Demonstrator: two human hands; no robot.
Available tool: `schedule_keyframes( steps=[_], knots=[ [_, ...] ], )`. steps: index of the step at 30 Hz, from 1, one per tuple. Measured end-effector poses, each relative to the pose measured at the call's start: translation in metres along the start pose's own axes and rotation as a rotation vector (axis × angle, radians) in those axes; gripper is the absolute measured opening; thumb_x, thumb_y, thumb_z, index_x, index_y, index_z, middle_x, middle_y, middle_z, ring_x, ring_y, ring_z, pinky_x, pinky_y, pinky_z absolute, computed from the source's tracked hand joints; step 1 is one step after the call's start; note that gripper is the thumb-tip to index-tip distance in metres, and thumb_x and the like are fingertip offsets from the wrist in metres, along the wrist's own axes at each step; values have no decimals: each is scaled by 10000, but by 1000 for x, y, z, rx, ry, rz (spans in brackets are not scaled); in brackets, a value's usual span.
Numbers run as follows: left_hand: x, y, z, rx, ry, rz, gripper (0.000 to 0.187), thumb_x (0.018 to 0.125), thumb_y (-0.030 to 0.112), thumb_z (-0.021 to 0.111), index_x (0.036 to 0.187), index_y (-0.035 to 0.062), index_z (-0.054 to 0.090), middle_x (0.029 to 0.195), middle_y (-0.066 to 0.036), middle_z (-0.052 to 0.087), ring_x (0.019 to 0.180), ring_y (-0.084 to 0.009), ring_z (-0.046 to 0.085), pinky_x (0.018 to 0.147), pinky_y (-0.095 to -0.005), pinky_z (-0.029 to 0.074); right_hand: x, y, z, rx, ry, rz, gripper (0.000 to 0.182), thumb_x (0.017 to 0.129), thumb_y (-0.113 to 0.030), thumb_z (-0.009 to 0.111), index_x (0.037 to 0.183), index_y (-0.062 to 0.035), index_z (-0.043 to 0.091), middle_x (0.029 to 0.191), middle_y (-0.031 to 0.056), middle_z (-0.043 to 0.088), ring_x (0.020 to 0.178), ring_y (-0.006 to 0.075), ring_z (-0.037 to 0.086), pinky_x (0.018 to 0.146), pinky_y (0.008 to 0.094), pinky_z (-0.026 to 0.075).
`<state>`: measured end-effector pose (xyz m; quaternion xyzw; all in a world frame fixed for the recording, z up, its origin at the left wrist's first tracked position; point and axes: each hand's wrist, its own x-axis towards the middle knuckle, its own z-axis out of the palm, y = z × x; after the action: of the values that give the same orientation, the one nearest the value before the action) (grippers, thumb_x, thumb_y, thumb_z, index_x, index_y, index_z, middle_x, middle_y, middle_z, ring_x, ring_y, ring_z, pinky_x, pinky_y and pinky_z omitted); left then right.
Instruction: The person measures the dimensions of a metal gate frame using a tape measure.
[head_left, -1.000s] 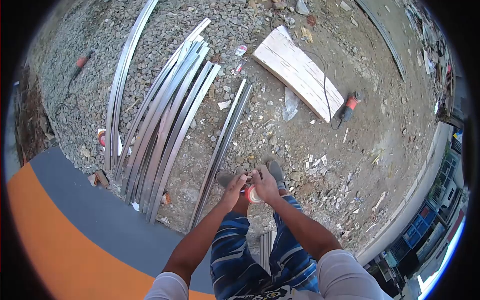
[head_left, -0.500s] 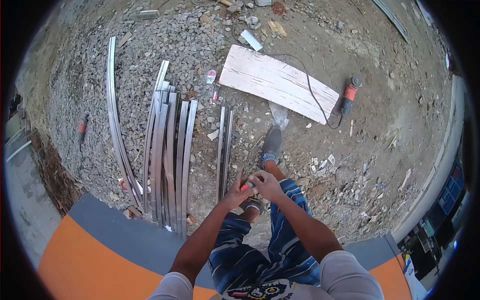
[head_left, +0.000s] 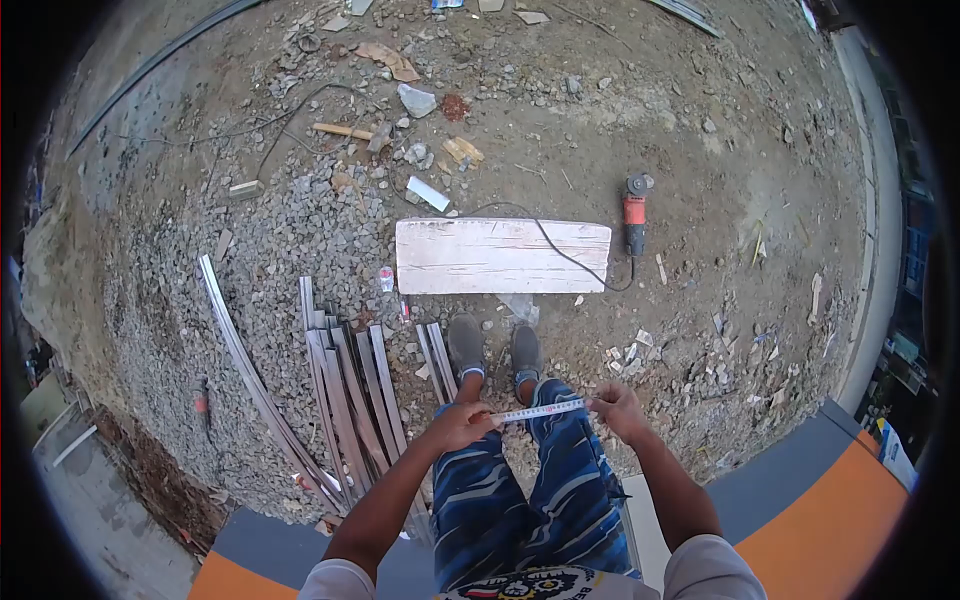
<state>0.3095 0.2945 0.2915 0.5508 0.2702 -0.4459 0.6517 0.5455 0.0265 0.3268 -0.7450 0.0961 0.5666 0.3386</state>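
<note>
A white tape measure (head_left: 541,411) with its blade pulled out stretches between my two hands, above my thighs. My left hand (head_left: 464,427) is closed around its left end, and the case is mostly hidden by the fingers. The blade's right end is pinched in my right hand (head_left: 619,413). To the left of my left hand lie several long metal channels (head_left: 345,385) on the gravel, with a shorter pair (head_left: 436,362) beside my shoes.
A whitish wooden board (head_left: 500,258) lies ahead of my feet, with a cord across it. Right of it rests an angle grinder (head_left: 635,215). A hammer (head_left: 365,134) is farther off. Beside the board are a small red-handled item (head_left: 404,309) and broken tile pieces (head_left: 630,353).
My hands, together before, have moved apart, and the blade now spans between them. My view has turned and shifted, and both feet now stand side by side near the board.
</note>
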Motion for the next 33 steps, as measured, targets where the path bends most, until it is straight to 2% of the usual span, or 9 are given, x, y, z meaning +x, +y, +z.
schedule_keyframes(
  steps=[6,14,17,19,22,26,29,30,33],
  knots=[
    [-115,-44,-71,437,45,-15,425,907,268,685,1244,13,637,855,-82,672,739,-178,667,680,-359,518,-115,2,-111,241,112,18,159,869,-99,766,967,-31,662,773,11,663,632,105,602,561,262,490],
    [-227,92,-79,589,65,-244,311,941,329,651,1048,41,702,782,-95,693,706,-198,684,644,-375,526,-234,85,-241,1094,1012,-224,78,926,-118,705,955,-58,665,839,-9,628,717,85,592,558,248,488],
    [-197,176,-30,828,143,-116,308,943,338,650,986,39,711,795,-141,702,736,-268,704,667,-410,531,-226,124,-245,1319,1022,-128,95,984,-168,652,961,-77,640,786,-10,591,643,91,571,522,249,482],
    [-158,218,2,990,214,232,297,947,321,634,937,35,710,804,-174,702,772,-333,705,688,-434,532,-214,136,-251,1343,957,-90,120,1001,-174,639,925,-82,633,744,-12,582,581,93,555,488,251,467],
    [-105,309,74,1071,219,173,294,949,312,609,948,42,725,816,-186,709,811,-357,709,732,-441,544,-199,141,-271,1471,772,-164,157,998,-170,646,869,-81,635,693,-2,584,548,105,555,490,266,480],
    [-33,415,167,1152,179,47,353,927,362,606,989,37,728,796,-176,715,800,-314,725,730,-413,551,-213,135,-341,1036,542,-69,200,958,-227,694,864,-53,674,769,52,677,637,135,627,574,295,522],
    [17,470,213,1152,176,135,358,919,361,614,932,20,723,768,-154,717,706,-268,707,692,-386,548,-238,152,-409,596,696,-263,273,912,-298,727,930,-26,712,850,88,723,769,178,684,711,338,551],
    [31,486,224,1088,180,129,341,912,347,626,918,21,726,756,-141,715,695,-243,700,675,-373,543,-244,162,-439,610,593,-186,423,860,-427,740,1048,-48,742,996,166,734,948,290,703,872,412,538],
    [85,527,237,921,158,35,295,920,293,653,879,10,727,754,-87,715,666,-157,666,624,-327,520,-257,200,-521,560,786,-171,398,867,-413,739,1027,-48,738,999,181,731,930,307,705,851,416,541]
  ],
)
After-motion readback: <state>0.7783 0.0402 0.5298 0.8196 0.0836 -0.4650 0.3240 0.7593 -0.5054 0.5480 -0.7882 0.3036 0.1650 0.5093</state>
